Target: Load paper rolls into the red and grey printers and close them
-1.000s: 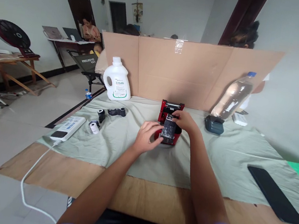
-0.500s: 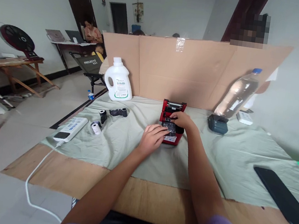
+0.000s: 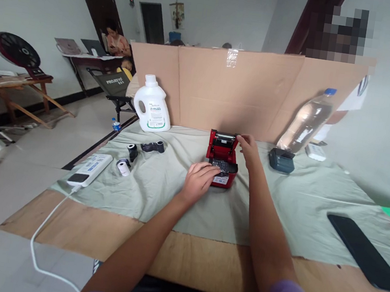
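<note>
A small red-and-black thermal printer (image 3: 223, 179) stands on the cloth with its lid (image 3: 224, 140) raised. A dark printed paper strip (image 3: 222, 165) lies over its front edge. My left hand (image 3: 199, 181) has its fingers closed together on the strip's left side; the thumb is mostly hidden. On the far right, my right hand (image 3: 248, 149) grips the upper right edge of the raised lid with bent fingers. The inside of the printer shows only in part between my hands.
Left of the printer lie several paper rolls (image 3: 124, 167) and a white power bank (image 3: 90, 170) with a cable. A white detergent jug (image 3: 153, 106) and a tilted water bottle (image 3: 305, 120) stand before the cardboard screen (image 3: 232, 88). A dark device (image 3: 282, 161) and black phone (image 3: 365, 249) lie right.
My right hand has left the printer's inside and moved up and right to the lid's edge. My left hand stays at the paper strip. The view has shifted slightly.
</note>
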### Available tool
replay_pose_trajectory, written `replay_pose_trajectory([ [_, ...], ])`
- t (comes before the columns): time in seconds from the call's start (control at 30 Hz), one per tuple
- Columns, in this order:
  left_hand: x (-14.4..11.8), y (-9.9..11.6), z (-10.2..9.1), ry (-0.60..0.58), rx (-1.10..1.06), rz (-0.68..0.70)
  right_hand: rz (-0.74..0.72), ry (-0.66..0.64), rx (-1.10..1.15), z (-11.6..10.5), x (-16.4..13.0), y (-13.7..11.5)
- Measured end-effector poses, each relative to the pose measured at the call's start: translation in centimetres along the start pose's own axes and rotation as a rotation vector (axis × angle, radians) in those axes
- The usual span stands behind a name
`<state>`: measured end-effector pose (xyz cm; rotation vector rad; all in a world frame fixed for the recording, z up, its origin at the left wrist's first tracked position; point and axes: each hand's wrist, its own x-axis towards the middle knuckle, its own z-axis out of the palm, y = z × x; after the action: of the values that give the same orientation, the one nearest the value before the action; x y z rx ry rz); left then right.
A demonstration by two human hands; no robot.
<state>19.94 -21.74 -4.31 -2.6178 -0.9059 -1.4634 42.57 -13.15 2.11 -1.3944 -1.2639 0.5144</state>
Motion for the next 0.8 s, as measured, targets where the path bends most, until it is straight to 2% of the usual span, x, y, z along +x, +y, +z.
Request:
replay_pose_trajectory([
  [0.07,0.0,0.1,-0.2,0.005,-0.002,0.004,0.031,0.03,0.11,0.2,-0.6,0.7],
  [0.17,0.7,0.2,-0.6,0.025,-0.02,-0.017,-0.006,0.043,0.207,0.4,-1.9,2.6],
  [0.27,2.8,-0.2,-1.0,0.042,-0.064,-0.09,-0.026,-0.045,0.336,0.9,-3.4,5.6],
  [0.37,6.0,-1.4,-0.9,0.033,-0.169,-0.168,0.049,-0.175,0.548,1.5,-4.7,7.8],
  [0.5,8.9,-3.9,0.3,0.072,-0.425,-0.305,0.08,-0.256,0.702,2.1,-5.5,8.6],
  [0.57,9.0,-4.9,0.8,0.127,-0.579,-0.428,0.089,-0.26,0.726,2.1,-5.6,8.4],
  [0.63,8.2,-5.8,1.0,0.131,-0.705,-0.505,0.095,-0.257,0.733,2.0,-5.7,8.3],
  [0.73,7.0,-6.4,1.0,0.0,-0.772,-0.52,0.065,-0.243,0.716,1.9,-5.9,8.3],
  [0.8,6.6,-6.4,1.0,-0.035,-0.767,-0.525,0.047,-0.238,0.707,1.9,-6.0,8.4],
])
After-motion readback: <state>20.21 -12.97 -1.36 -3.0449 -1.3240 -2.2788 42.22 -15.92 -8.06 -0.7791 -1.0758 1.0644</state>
